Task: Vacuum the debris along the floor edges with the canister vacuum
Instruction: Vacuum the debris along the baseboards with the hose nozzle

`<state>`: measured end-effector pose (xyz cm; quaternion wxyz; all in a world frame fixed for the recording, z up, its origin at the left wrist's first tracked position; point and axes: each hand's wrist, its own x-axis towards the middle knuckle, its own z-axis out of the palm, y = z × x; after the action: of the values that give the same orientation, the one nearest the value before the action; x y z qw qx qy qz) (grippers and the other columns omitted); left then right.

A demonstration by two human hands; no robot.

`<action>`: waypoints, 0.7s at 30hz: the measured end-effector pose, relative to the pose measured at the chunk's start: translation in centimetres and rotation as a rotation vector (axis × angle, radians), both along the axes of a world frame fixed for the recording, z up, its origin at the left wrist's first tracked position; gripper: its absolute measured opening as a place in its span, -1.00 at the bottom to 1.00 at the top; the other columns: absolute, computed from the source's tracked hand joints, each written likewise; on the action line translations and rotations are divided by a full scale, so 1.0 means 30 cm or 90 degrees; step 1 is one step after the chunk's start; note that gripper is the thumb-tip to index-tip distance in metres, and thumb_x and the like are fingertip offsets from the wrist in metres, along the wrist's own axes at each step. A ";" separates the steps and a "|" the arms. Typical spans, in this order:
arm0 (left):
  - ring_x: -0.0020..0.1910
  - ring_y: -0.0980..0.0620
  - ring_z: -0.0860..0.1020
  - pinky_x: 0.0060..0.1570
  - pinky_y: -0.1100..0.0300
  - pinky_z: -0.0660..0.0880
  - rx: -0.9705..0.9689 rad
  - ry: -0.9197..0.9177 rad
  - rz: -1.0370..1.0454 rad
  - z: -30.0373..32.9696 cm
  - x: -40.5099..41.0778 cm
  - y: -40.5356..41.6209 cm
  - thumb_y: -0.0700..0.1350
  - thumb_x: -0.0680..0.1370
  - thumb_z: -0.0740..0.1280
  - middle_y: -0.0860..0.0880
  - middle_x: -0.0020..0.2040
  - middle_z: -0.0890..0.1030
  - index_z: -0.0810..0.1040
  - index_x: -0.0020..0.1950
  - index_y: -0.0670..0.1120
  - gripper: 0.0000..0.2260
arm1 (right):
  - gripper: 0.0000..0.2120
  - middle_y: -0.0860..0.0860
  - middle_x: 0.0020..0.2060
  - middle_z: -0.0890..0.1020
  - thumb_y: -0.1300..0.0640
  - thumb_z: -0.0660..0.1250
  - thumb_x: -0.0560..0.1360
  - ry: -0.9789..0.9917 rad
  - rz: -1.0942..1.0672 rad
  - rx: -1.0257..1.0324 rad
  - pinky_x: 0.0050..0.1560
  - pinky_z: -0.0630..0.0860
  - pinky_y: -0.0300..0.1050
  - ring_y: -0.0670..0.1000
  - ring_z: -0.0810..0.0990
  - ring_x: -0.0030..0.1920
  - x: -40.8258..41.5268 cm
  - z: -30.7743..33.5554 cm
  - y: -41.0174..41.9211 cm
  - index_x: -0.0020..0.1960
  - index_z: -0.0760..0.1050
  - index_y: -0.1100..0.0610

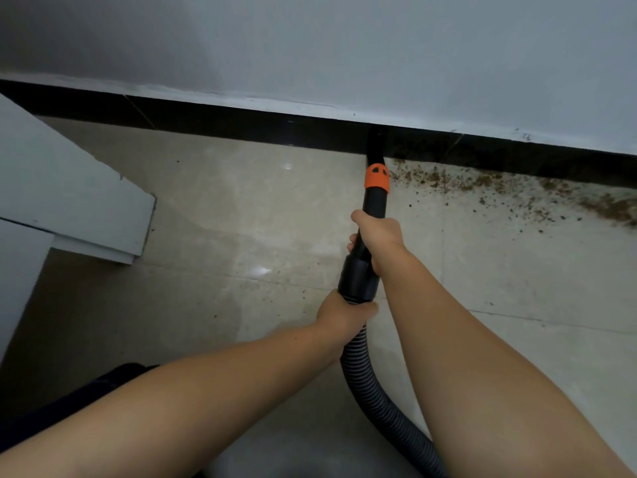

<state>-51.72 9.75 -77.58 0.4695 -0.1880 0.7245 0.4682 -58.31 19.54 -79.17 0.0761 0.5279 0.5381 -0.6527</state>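
Both forearms reach forward; hands clamped on vacuum wand and hose.

Left hand (341,313) grips the ribbed hose (372,384) at its cuff; right hand (379,236) grips the black wand (374,201) above. Nozzle tip touches the black baseboard (241,125). Brown debris (499,188) lies along the floor edge, right of the nozzle.

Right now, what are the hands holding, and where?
Vacuum wand: right hand grips its black tube below the orange collar; left hand grips the hose at the cuff.
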 end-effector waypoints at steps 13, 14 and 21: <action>-0.11 -0.03 0.54 -0.19 0.19 0.46 0.005 0.003 0.189 -0.011 -0.063 -0.190 -0.19 0.50 0.35 -0.11 -0.05 0.57 0.50 0.22 -0.18 -0.71 | -0.86 0.09 -0.41 0.50 0.17 0.33 0.46 0.019 0.218 -0.036 -0.56 0.44 -0.28 0.00 0.46 -0.53 -0.152 0.008 -0.266 -0.09 0.38 0.18; -0.17 0.00 0.52 -0.24 0.22 0.45 0.005 0.004 0.215 -0.015 -0.070 -0.214 -0.19 0.50 0.35 -0.09 -0.08 0.56 0.50 0.21 -0.18 -0.71 | -0.86 0.09 -0.42 0.50 0.18 0.33 0.46 0.022 0.252 -0.046 -0.57 0.44 -0.29 0.00 0.47 -0.53 -0.171 0.006 -0.303 -0.10 0.38 0.18; -0.11 -0.10 0.52 -0.10 0.12 0.48 -0.010 0.008 0.343 -0.024 -0.162 -0.355 -0.22 0.48 0.35 -0.16 -0.07 0.55 0.49 0.20 -0.21 -0.70 | -0.83 0.10 -0.44 0.47 0.18 0.35 0.46 0.043 0.413 -0.127 -0.54 0.45 -0.27 -0.04 0.45 -0.63 -0.313 -0.008 -0.508 -0.08 0.38 0.21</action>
<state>-56.58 -0.89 -78.30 0.3222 -0.3749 0.6549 0.5716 -67.71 4.31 -79.41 0.3128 0.2974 0.6137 -0.6612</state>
